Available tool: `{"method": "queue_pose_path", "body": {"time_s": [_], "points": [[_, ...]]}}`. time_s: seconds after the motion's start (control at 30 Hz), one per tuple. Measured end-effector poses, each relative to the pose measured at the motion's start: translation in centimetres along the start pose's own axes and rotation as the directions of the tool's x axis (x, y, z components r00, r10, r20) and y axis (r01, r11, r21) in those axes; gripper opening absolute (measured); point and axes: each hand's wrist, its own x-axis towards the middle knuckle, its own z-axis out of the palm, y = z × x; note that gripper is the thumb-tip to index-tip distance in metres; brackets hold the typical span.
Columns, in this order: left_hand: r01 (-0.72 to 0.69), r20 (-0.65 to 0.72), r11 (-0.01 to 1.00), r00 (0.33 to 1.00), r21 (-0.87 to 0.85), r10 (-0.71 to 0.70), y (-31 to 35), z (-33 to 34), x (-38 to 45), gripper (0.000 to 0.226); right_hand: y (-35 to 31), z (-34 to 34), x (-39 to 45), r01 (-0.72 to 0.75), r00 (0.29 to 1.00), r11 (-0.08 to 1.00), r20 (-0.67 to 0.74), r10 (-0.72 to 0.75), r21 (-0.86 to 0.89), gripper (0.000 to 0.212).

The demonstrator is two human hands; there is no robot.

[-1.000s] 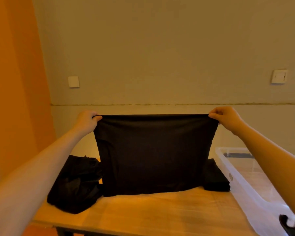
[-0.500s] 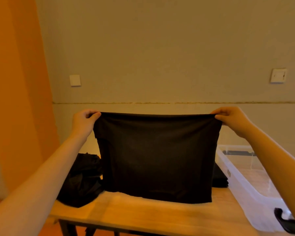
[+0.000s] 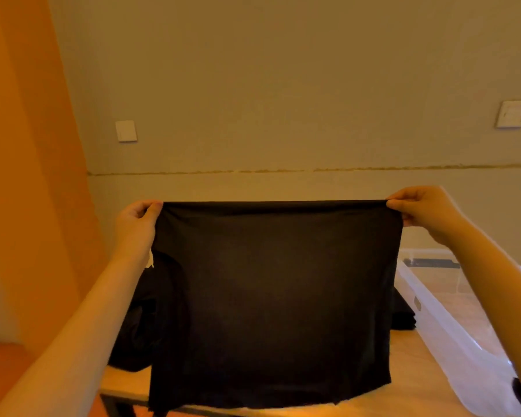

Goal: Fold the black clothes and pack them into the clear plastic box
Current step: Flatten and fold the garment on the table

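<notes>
Left hand: our left hand (image 3: 137, 219) pinches the left top corner of the black garment (image 3: 271, 299).
Right hand: our right hand (image 3: 420, 213) pinches the right top corner.
Garment: it hangs taut above the near edge of the table (image 3: 409, 383).
Box: the clear box (image 3: 451, 320) sits at right, with no clothes visible inside.
Pile: more black clothes (image 3: 136, 320) lie at left.
Risk: we judge a loose pinch lets one corner drop, skewing the fold; the hem may slide off the near edge.
Writing: none we can read.

A black garment (image 3: 271, 299) was held taut by its top corners, pinched by the left hand (image 3: 137, 225) and right hand (image 3: 423, 212), above the table (image 3: 409, 386), beside the clear plastic box (image 3: 451, 335) at its right edge.
</notes>
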Motion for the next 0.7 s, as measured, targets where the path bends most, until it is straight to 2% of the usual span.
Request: {"method": "queue_pose_path", "body": {"time_s": [0.13,0.27,0.37,0.43,0.53,0.63,0.7], "points": [[0.12,0.106,0.971,0.984,0.205,-0.144,-7.0,2.2,1.3,0.023,5.7,3.2,2.9,-0.125,0.988,0.985,0.074,0.134,-0.116,0.011],[0.137,0.2,0.885,0.948,0.446,-0.247,-15.3,4.7,2.0,0.025,13.6,7.4,5.8,-0.265,0.938,0.929,0.155,0.31,-0.257,0.011],[0.144,0.268,0.819,0.901,0.555,-0.34,-21.3,6.5,2.7,0.024,18.6,10.6,8.0,-0.316,0.899,0.882,0.187,0.396,-0.349,0.011],[0.144,0.283,0.786,0.882,0.601,-0.377,-24.4,7.9,3.9,0.025,20.5,12.4,9.9,-0.313,0.895,0.865,0.184,0.407,-0.393,0.014],[0.11,0.276,0.75,0.887,0.653,-0.37,-27.2,9.9,5.8,0.027,22.4,14.4,12.2,-0.279,0.91,0.835,0.148,0.388,-0.474,0.015],[0.012,0.266,0.685,0.917,0.728,-0.298,-28.5,11.0,6.9,0.027,23.6,15.9,13.3,-0.221,0.944,0.797,0.082,0.319,-0.562,0.021],[-0.069,0.318,0.651,0.908,0.756,-0.273,-28.3,11.5,6.4,0.03,23.3,16.7,12.9,-0.186,0.956,0.778,0.073,0.285,-0.6,0.027]]}}
